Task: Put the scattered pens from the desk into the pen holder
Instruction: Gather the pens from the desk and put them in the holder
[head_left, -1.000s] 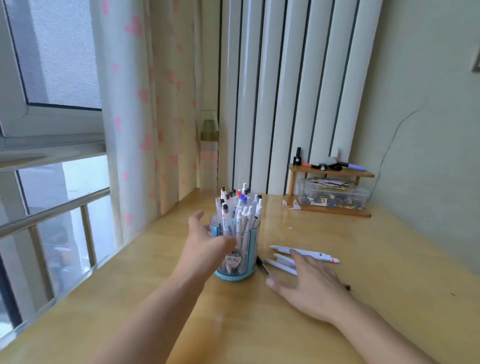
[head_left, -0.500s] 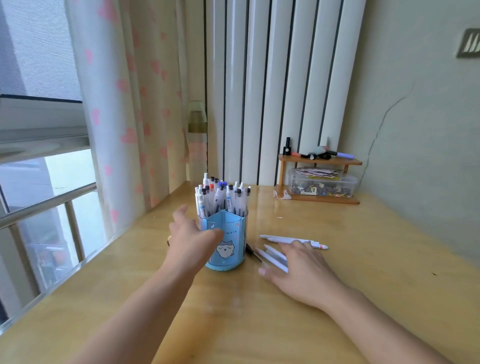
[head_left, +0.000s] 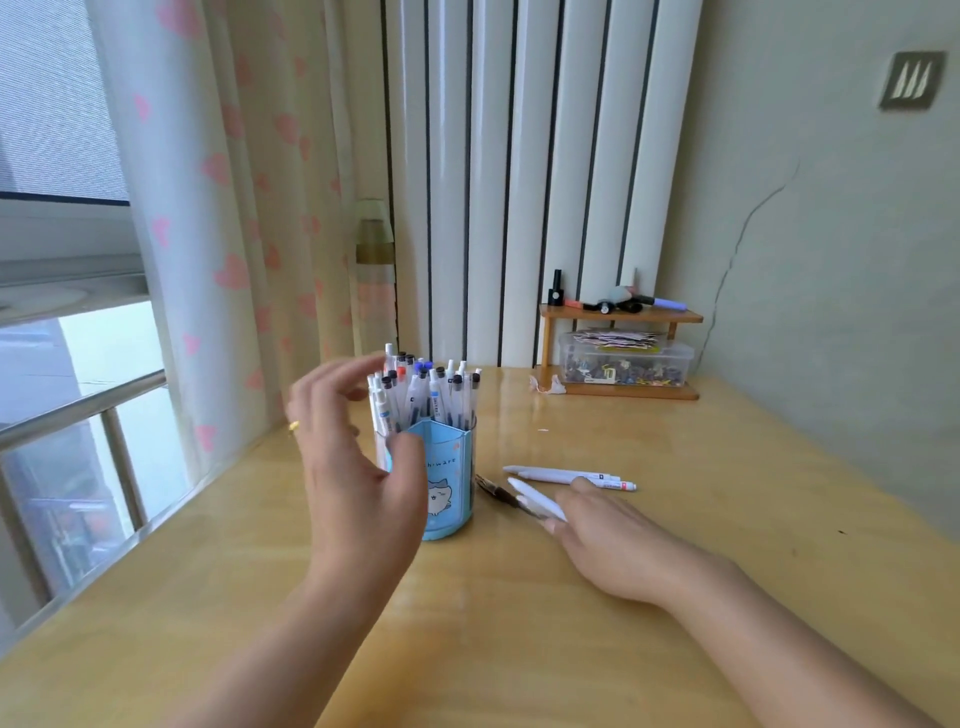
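Note:
A blue pen holder (head_left: 451, 483) with a cat picture stands upright mid-desk, packed with several white pens (head_left: 426, 389). My left hand (head_left: 358, 467) hovers just left of it, fingers spread, holding nothing and partly covering its left side. My right hand (head_left: 613, 535) lies low on the desk to the right of the holder. Its thumb and fingers pinch one white pen (head_left: 535, 498) that points toward the holder. Another white pen with a red tip (head_left: 569, 475) lies beyond the fingertips. Between the holder and my right hand lies a dark pen (head_left: 498, 492).
A small wooden shelf (head_left: 618, 316) with little bottles stands at the back right, over a clear plastic box (head_left: 626, 358) of small items. A curtain (head_left: 218, 208) and the window rail (head_left: 83, 402) line the desk's left edge. The wall runs along the right.
My left hand has come off the holder's side and lifted, fingers spread. The right hand's fingers have drawn in around one white pen. The camera has moved closer.

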